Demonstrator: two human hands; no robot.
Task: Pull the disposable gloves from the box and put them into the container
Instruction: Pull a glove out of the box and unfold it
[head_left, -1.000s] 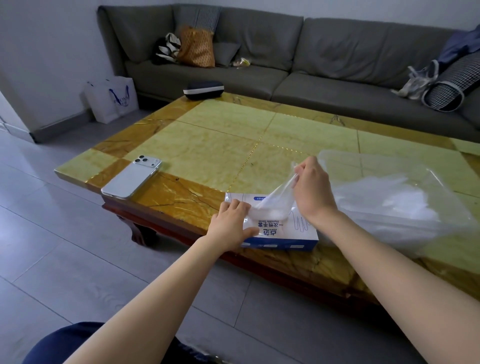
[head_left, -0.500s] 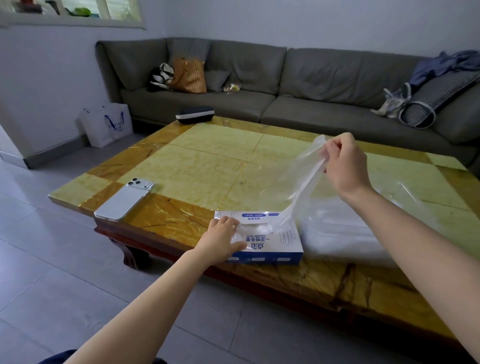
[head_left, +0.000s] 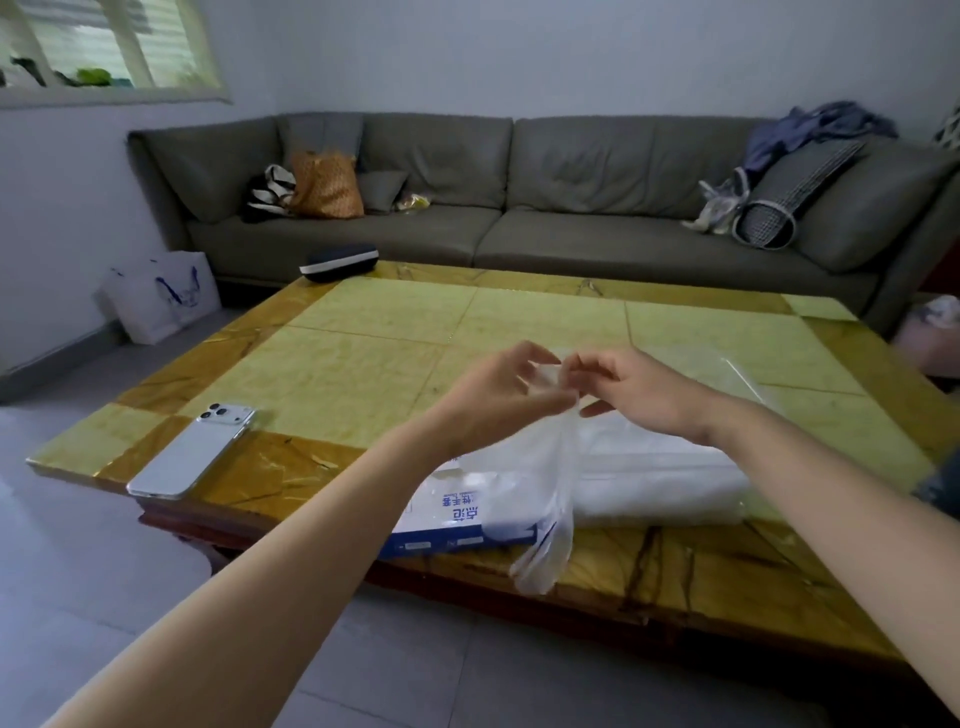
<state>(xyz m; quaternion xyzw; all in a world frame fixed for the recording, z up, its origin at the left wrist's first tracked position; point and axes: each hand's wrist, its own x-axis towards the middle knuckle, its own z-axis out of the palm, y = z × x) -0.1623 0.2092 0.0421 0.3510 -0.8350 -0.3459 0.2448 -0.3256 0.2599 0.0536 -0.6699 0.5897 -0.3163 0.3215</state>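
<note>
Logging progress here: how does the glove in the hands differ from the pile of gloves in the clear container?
The glove hangs limp in the air, pinched at its top by the left hand and right hand; the pile lies flat inside the container on the table. The glove is a single see-through sheet, with the box showing through it; the pile looks thicker and whiter. Both are thin plastic.

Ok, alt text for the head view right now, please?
The left hand and right hand pinch the top of a clear glove, which hangs over the box at the table's near edge. The clear container lies right of the box, a phone left.
</note>
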